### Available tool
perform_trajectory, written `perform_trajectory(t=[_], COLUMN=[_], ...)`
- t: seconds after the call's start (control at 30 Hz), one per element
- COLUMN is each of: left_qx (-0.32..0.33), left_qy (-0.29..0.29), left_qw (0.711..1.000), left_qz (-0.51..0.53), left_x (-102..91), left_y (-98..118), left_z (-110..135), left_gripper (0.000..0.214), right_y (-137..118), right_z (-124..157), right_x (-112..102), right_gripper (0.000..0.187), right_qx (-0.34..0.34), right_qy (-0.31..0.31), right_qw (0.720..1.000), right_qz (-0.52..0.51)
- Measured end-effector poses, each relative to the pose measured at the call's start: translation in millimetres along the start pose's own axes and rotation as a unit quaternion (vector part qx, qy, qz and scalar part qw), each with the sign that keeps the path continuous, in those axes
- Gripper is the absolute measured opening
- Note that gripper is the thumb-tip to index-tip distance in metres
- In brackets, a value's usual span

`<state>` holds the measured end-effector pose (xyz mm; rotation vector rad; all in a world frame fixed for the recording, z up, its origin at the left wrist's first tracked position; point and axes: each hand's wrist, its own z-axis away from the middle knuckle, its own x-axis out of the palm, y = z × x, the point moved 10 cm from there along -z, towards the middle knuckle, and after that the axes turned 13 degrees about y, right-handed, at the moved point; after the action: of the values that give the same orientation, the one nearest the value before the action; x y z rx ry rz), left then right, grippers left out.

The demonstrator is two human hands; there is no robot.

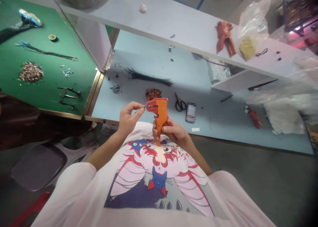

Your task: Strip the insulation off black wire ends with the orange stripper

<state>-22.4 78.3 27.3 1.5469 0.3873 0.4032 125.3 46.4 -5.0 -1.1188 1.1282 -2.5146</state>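
Note:
My right hand [171, 130] is wrapped round the handles of an orange wire stripper [161, 113], held upright in front of my chest. My left hand [129, 116] pinches a short thin dark wire [148, 106] between thumb and fingertips. The wire's end sits in the red jaws at the top of the stripper. Both hands hover just in front of the near edge of the light blue table [159, 71].
On the table lie a bundle of black wires [146, 77], a pile of copper scraps [152, 94], scissors [180, 104] and a phone [190, 112]. A second orange stripper [225, 36] rests on the shelf above. A green mat [37, 55] with wire pieces is at left.

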Motion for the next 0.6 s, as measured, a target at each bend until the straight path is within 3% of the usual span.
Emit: perform_trajectory(t=[0.2, 0.37, 0.47, 0.6], left_qx=[-0.005, 0.028, 0.079, 0.195], left_qy=[-0.004, -0.006, 0.007, 0.030], left_qw=[1.000, 0.999, 0.995, 0.970], left_qz=[-0.010, -0.024, -0.057, -0.144], left_x=[1.2, 0.7, -2.1, -4.3], left_y=[-5.1, 0.6, 11.1, 34.0], left_z=[-0.2, -0.4, 0.0, 3.1], left_gripper=[0.010, 0.008, 0.008, 0.007], right_y=[0.4, 0.3, 1.0, -0.6], right_z=[0.5, 0.5, 0.1, -1.5], right_x=[0.0, 0.3, -0.9, -5.5], right_gripper=[0.039, 0.039, 0.039, 0.037], right_qx=[0.003, 0.005, 0.007, -0.009], right_qy=[0.002, -0.004, 0.003, 0.036], right_qw=[1.000, 1.000, 1.000, 0.999], right_qz=[-0.002, -0.003, 0.005, 0.013])
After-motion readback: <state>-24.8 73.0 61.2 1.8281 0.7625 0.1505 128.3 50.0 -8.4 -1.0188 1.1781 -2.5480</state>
